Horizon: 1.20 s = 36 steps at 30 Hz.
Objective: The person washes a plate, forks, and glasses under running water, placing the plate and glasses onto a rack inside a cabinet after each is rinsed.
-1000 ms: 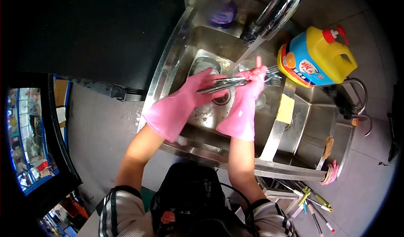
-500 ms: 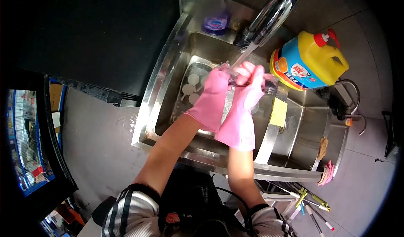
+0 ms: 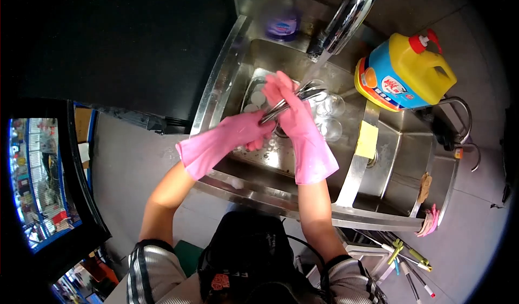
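Note:
Both hands wear pink rubber gloves over the left basin. My left hand (image 3: 248,130) is closed round one end of a bundle of metal utensils (image 3: 280,109), which look like cutlery. My right hand (image 3: 289,101) touches the upper part of the bundle, its fingers stretched and partly apart. Water runs from the faucet (image 3: 343,20) beside the utensils' upper ends. Clear round cups or glasses (image 3: 331,105) lie in the basin right of my right hand. A metal tray (image 3: 275,161) with pale round items is below my hands.
A yellow detergent jug (image 3: 406,71) stands behind the divider, where a yellow sponge or cloth (image 3: 367,139) lies. A purple bottle (image 3: 282,25) is at the back. The right basin (image 3: 403,166) has a brown item and pink gloves (image 3: 430,221) at its edge.
My left hand has moved down and left, and my right hand has shifted left. The utensils now show clearly between them, and the clear cups have come into view.

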{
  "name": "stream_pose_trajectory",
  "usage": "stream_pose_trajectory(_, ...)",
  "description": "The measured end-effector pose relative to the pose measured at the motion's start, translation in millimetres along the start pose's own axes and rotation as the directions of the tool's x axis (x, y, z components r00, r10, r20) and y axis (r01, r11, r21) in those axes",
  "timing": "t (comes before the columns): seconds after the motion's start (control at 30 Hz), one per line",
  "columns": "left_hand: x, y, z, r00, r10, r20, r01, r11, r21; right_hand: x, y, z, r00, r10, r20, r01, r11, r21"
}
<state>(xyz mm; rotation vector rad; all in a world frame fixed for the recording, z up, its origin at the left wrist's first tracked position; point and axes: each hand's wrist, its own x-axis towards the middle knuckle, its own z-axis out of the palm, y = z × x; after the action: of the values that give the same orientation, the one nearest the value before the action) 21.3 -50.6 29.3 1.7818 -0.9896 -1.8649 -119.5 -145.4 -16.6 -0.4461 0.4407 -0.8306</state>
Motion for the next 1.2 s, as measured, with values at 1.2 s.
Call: stream_pose_trajectory(1.2, -39.3, 30.2, -0.5, 0.923, 0.066, -0.379, 0.067, 0.943, 0.327, 23.6, -19.6, 22.8, 0.931, -0.066, -0.36, 0.183, 0.936, 0.301)
